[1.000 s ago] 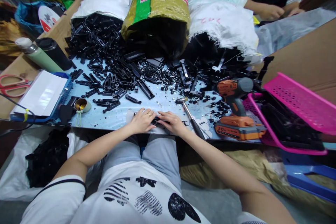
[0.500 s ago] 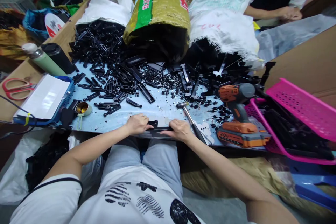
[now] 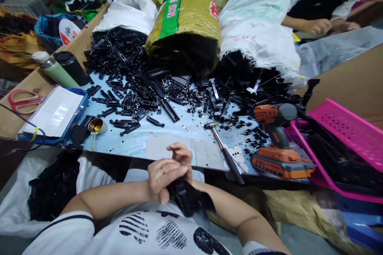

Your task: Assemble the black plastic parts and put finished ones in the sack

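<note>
My left hand (image 3: 163, 177) is closed on a long black plastic part (image 3: 184, 197), held tilted in front of my shirt. The part is smeared by motion, so its exact kind cannot be made out. Just behind the left hand is my right hand (image 3: 183, 154), its fingers loosely bent and apart with nothing visible between them. Its palm is partly hidden by the left hand. On the table edge beyond the hands lie pale flat pads (image 3: 167, 145). A hammer (image 3: 224, 149) with a black grip rests to their right.
Loose black plastic parts (image 3: 131, 103) and small screws (image 3: 194, 97) cover the table's middle. An orange cordless drill (image 3: 278, 143) stands at right beside a pink basket (image 3: 353, 135). Sacks (image 3: 185, 12) line the back. Left are a metal cup (image 3: 97, 126), scissors (image 3: 25, 101) and a co-worker's hands (image 3: 320, 26) far right.
Both hands have come off the table edge towards my body and together, bringing the black part up and tilting it. The pale pads they covered now show. The view has shifted slightly.
</note>
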{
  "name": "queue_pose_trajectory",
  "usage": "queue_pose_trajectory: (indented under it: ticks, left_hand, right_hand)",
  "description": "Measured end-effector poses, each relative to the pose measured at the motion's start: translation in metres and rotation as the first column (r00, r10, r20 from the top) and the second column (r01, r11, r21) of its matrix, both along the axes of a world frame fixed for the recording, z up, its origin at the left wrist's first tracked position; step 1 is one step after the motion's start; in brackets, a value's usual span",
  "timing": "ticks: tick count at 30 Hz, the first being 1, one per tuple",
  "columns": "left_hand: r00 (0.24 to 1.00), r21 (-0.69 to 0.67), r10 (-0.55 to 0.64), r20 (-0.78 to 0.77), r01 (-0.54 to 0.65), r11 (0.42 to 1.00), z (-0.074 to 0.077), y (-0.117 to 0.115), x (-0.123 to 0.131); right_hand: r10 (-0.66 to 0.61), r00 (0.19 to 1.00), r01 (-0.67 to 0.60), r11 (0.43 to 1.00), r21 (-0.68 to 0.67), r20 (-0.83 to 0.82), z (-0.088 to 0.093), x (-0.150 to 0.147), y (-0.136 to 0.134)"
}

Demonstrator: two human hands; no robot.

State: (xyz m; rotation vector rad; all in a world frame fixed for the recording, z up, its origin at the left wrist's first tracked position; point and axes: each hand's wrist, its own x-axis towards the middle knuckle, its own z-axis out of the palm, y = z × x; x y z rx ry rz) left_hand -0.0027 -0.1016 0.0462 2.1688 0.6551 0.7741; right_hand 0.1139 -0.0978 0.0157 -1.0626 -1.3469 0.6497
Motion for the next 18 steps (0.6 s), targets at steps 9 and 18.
queue_pose_trajectory:
  ticks: [9,18]
  left_hand:
    - [0.831,0.45,0.265,-0.488,-0.021,0.893,-0.059,0.096,0.0]
    - [0.663,0.491,0.617,-0.425,-0.403,0.772,-0.037,0.146,-0.012]
  right_hand:
    - [0.141,0.632,0.174,0.932,-0.317,0.762,-0.013,0.076,0.195]
    - [0.083,0.995,-0.103,0.884,-0.456,-0.064,0.021,0.107,0.186]
